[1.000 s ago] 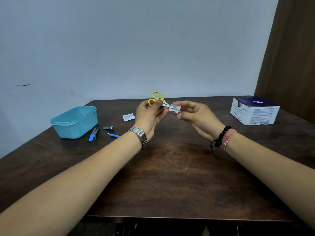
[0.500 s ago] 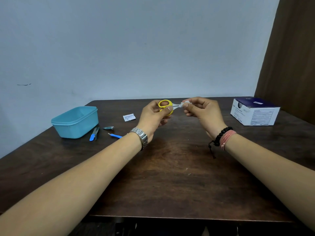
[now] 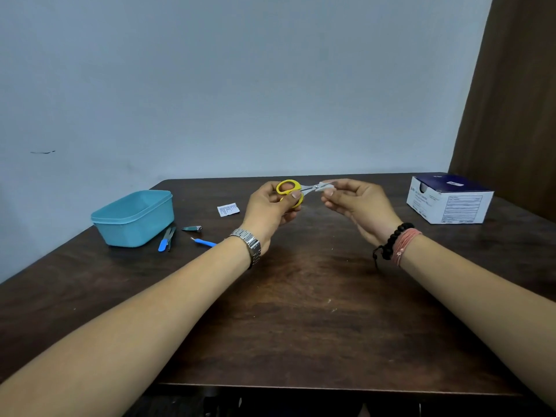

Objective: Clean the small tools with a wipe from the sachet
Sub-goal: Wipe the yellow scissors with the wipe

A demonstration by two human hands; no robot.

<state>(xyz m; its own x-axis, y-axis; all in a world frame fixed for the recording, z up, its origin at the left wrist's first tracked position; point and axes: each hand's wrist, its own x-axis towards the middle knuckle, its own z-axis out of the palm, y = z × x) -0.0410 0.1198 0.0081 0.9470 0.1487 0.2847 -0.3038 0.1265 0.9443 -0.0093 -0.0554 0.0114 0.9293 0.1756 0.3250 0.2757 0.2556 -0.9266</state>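
My left hand (image 3: 272,207) grips small scissors (image 3: 293,189) by their yellow handles, above the middle of the dark wooden table (image 3: 301,311). The blades point right. My right hand (image 3: 355,203) pinches a small white wipe (image 3: 325,186) around the blade tips. The torn white sachet (image 3: 228,209) lies flat on the table left of my left hand. Further left lie a nail clipper (image 3: 192,228), a blue-handled pick (image 3: 204,242) and two blue-handled tools (image 3: 166,238) side by side.
A light blue plastic tub (image 3: 134,217) stands at the table's left edge, beside the small tools. A white and dark blue cardboard box (image 3: 449,198) sits at the back right. A pale wall runs behind the table, and a brown curtain hangs on the right.
The scissors turned from tilted handles-up to level, blades pointing right. My right hand slid the wipe along the blades toward the tips.
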